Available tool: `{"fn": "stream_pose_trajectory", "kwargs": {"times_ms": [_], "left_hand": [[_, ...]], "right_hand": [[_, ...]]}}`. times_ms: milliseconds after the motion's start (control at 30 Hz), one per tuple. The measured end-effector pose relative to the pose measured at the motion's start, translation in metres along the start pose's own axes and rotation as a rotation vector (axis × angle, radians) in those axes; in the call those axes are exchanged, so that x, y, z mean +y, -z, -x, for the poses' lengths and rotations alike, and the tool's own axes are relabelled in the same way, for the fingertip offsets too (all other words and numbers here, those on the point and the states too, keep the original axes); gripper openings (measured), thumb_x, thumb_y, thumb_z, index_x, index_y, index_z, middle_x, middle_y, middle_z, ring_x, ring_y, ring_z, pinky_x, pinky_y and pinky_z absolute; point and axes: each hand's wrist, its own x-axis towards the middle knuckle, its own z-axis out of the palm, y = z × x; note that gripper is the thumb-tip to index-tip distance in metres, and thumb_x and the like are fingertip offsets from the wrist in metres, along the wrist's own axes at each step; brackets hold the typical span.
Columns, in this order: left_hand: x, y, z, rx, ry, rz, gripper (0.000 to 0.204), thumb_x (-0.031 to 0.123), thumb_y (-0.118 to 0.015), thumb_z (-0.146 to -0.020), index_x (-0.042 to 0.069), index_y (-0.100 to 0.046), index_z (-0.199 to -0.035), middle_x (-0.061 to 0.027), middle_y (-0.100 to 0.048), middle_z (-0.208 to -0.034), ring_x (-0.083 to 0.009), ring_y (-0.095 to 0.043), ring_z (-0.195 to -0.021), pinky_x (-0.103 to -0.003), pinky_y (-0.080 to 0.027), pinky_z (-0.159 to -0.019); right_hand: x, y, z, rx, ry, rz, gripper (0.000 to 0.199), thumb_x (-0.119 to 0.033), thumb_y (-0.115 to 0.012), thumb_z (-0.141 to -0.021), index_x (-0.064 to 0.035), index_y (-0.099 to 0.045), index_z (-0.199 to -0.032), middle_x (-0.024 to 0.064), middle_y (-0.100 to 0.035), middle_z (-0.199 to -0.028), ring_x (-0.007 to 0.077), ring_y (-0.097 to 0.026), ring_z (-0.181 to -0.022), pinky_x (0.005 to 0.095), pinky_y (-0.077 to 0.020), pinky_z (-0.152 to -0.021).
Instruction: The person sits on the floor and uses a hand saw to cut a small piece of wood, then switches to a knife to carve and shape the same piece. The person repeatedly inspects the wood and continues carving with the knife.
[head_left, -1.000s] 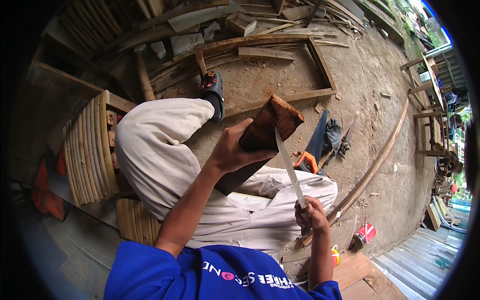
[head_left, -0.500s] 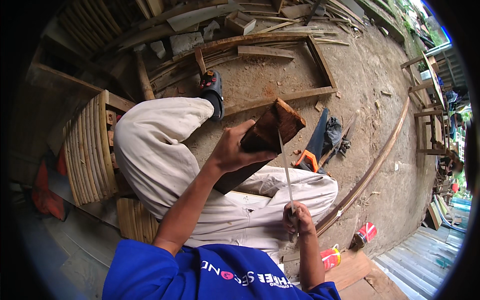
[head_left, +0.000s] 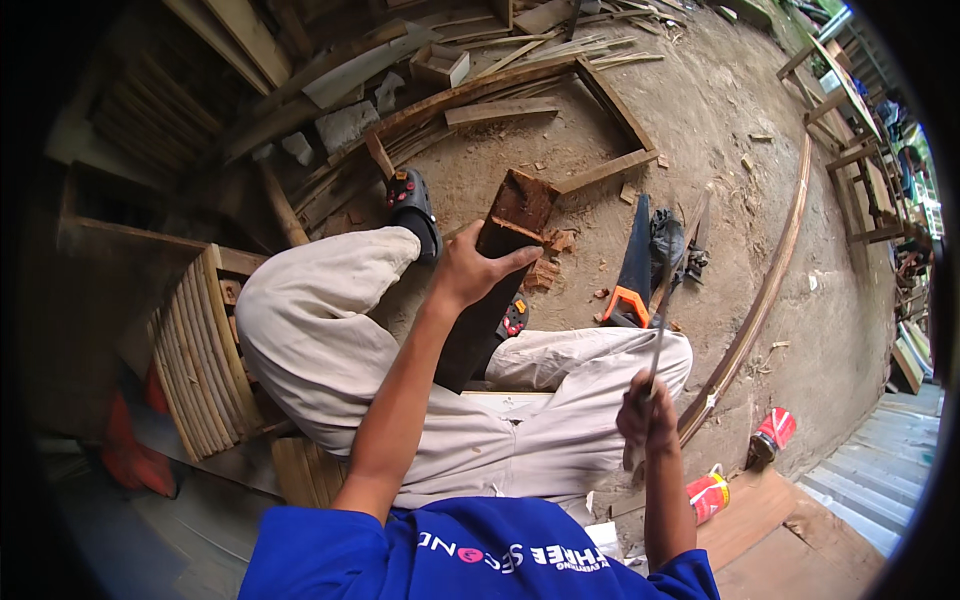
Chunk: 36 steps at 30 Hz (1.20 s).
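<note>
Gripping the wood block (head_left: 505,265), left hand (head_left: 468,270) stays; right hand (head_left: 645,415) has pulled its blade (head_left: 660,305) away.

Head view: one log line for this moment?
left hand: grips wood block | right hand: holds blade raised, off block | saw on ground

Left hand (head_left: 470,272) gripping a dark wooden block (head_left: 495,270) upright between the knees, right hand (head_left: 646,415) clutching a long blade (head_left: 663,310), handsaw (head_left: 630,270) lying on the dirt

Bare sandy ground (head_left: 720,120) lies open beyond the knees, while an orange-handled handsaw (head_left: 630,270), dark cloth bundle (head_left: 668,240) and long curved wooden strip (head_left: 770,290) crowd the right side
</note>
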Motion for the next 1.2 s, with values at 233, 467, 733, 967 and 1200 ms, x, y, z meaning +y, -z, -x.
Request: {"fn": "stream_pose_trajectory", "kwargs": {"times_ms": [233,467,733,967,1200], "left_hand": [[-0.014,-0.009,-0.02,-0.018,0.031,-0.027,0.061,0.05,-0.085,-0.074,0.002,-0.071,-0.108,-0.01,-0.075,-0.097,-0.0172,-0.072,-0.086,-0.032,-0.056,-0.078],[-0.025,-0.019,-0.018,-0.1,0.106,0.013,0.051,0.036,-0.081,-0.085,0.0,-0.066,-0.117,-0.0053,-0.071,-0.106,-0.0135,-0.064,-0.091,-0.03,-0.052,-0.083],[-0.07,-0.027,-0.033,-0.203,0.36,-0.037,0.075,0.048,-0.075,-0.087,0.0,-0.048,-0.139,-0.0049,-0.057,-0.127,-0.0182,-0.052,-0.116,-0.036,-0.038,-0.104],[-0.045,-0.067,-0.024,-0.424,0.22,-0.004,0.065,0.045,-0.073,-0.089,0.001,-0.053,-0.133,-0.0039,-0.058,-0.12,-0.0131,-0.054,-0.109,-0.033,-0.042,-0.096],[0.008,-0.124,-0.044,-0.426,0.057,-0.247,0.044,0.038,-0.075,-0.089,0.0,-0.068,-0.108,-0.0005,-0.067,-0.094,-0.0097,-0.059,-0.081,-0.028,-0.049,-0.074]], "right_hand": [[0.016,0.096,-0.165,0.753,0.45,1.133,0.032,-0.031,-0.06,-0.1,0.0003,-0.06,-0.094,0.0091,-0.064,-0.076,0.0216,-0.064,-0.071,0.035,-0.052,-0.065],[0.098,0.213,-0.273,0.826,0.299,1.67,0.032,-0.036,-0.065,-0.09,-0.0045,-0.065,-0.094,0.0219,-0.066,-0.096,0.0422,-0.064,-0.091,0.0533,-0.0506,-0.079],[0.024,0.125,-0.228,1.146,0.462,1.136,0.042,-0.029,-0.07,-0.087,0.0049,-0.061,-0.11,0.0255,-0.062,-0.108,0.0414,-0.061,-0.107,0.0478,-0.0488,-0.092],[-0.052,0.138,-0.09,1.094,1.09,0.952,0.032,-0.028,-0.07,-0.091,-0.0003,-0.067,-0.108,0.0163,-0.069,-0.103,0.0261,-0.069,-0.094,0.0357,-0.055,-0.083],[0.074,0.276,0.062,1.246,-0.563,1.327,0.042,-0.014,-0.07,-0.079,0.0008,-0.062,-0.117,0.0242,-0.062,-0.123,0.0401,-0.059,-0.117,0.051,-0.0483,-0.097]]}}
